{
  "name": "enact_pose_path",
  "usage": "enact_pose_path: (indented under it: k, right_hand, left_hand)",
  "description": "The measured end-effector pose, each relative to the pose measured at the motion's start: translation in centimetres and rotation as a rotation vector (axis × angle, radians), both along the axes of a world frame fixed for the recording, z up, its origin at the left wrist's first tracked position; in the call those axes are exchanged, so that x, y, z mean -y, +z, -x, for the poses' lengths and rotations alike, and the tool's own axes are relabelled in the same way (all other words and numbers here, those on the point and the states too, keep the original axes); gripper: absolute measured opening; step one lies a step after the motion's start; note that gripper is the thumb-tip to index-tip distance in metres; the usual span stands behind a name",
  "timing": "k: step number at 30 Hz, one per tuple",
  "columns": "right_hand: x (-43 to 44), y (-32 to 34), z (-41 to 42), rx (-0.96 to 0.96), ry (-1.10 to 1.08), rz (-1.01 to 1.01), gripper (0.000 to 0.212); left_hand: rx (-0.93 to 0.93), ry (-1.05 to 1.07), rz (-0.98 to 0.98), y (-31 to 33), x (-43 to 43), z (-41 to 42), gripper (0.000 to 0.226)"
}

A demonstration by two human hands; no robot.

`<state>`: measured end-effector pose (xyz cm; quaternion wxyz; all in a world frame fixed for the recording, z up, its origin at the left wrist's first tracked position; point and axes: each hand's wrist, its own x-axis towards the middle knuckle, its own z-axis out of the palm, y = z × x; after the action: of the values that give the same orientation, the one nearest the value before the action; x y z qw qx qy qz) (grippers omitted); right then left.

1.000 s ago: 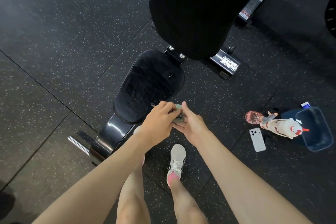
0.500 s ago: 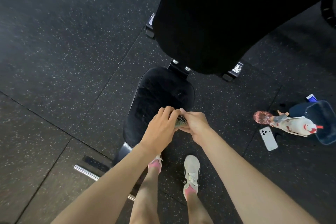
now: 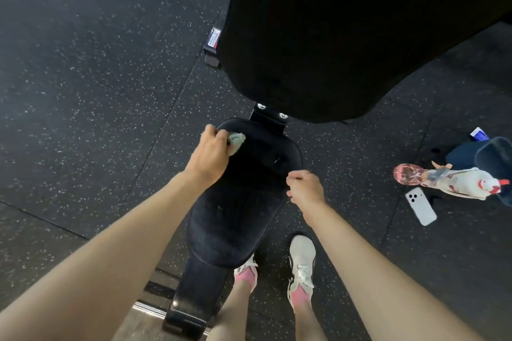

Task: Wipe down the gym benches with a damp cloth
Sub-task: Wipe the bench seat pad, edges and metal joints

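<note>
A black padded bench seat (image 3: 238, 202) lies below me, with the bench's tall black back pad (image 3: 318, 36) rising behind it. My left hand (image 3: 209, 156) grips a small pale green cloth (image 3: 237, 141) and holds it on the seat's far left corner. My right hand (image 3: 304, 188) hovers at the seat's right edge with its fingers curled and nothing in them. Most of the cloth is hidden under my left fingers.
On the speckled rubber floor to the right lie a white phone (image 3: 421, 206), a pink-capped bottle (image 3: 454, 181) on its side and a blue tub (image 3: 496, 163). The bench's metal foot (image 3: 182, 313) and my white shoes (image 3: 302, 263) are near the bottom.
Both hands held the cloth together near the seat's front edge. Now my left hand has carried it alone to the seat's far left corner, and my right hand has let go.
</note>
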<state>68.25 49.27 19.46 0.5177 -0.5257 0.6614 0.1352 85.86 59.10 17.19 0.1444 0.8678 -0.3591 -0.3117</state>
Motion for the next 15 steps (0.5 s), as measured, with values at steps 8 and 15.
enact_pose_path:
  k: [8,15]
  right_hand:
    - [1.0,-1.6,-0.1,-0.004,-0.066,0.051,0.042]
    - [1.6,-2.4,0.1,0.004,-0.021,0.036,0.056]
  left_hand:
    - [0.077,0.467,0.100,-0.9,3.7,-2.1,0.035]
    - [0.218,0.458,-0.024,-2.2,5.3,2.5,0.032]
